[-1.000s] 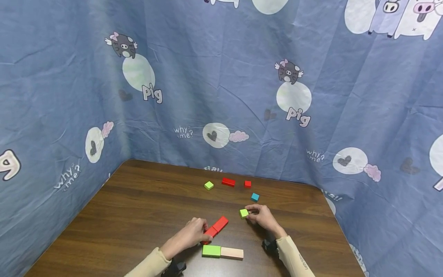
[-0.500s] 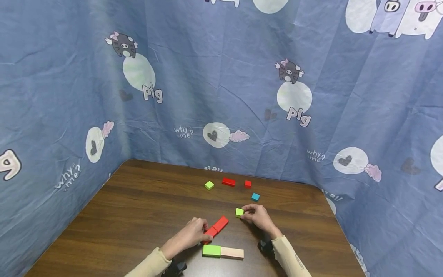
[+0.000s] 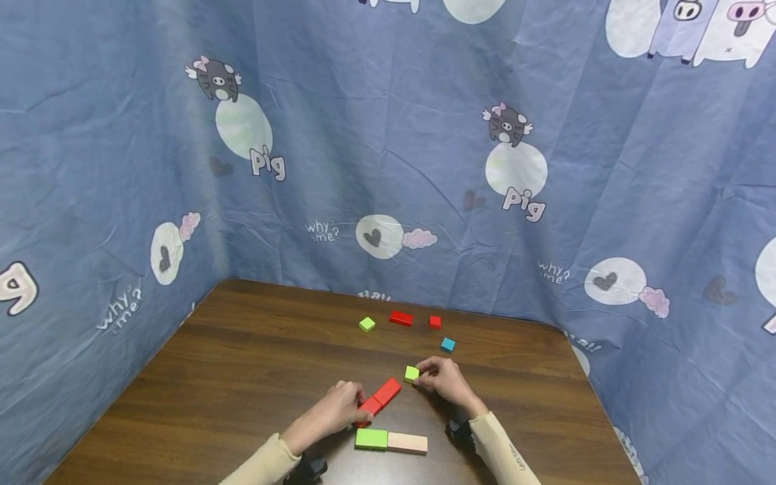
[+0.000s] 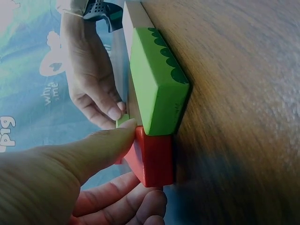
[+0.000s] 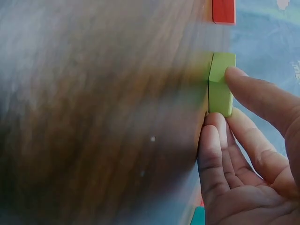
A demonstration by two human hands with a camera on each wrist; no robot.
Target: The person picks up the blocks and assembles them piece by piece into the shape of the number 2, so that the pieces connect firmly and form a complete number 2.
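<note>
Thumb and fingers of my left hand [image 3: 332,411] grip the nearer red block [image 4: 158,159] on its two sides. End to end with it lies a second red block [image 3: 387,391], so the pair forms a slanting line. My right hand [image 3: 450,382] pinches a light green cube [image 5: 221,89] between thumb and fingertips, down at the tabletop. That cube stands just right of the farther red block, with a small gap. Closer to me, a green rectangular block [image 3: 371,439] touches a plain wooden block [image 3: 407,442] in a straight row.
Toward the back of the brown wooden table [image 3: 242,364] lie another light green block [image 3: 367,325], a long red block [image 3: 401,318], a red cube [image 3: 435,322] and a blue cube [image 3: 448,345]. A blue patterned cloth [image 3: 424,168] hangs behind the table.
My right hand has slid the light green cube leftward over the table, closer to the red pair. My left hand has stayed in place on the nearer red block.
</note>
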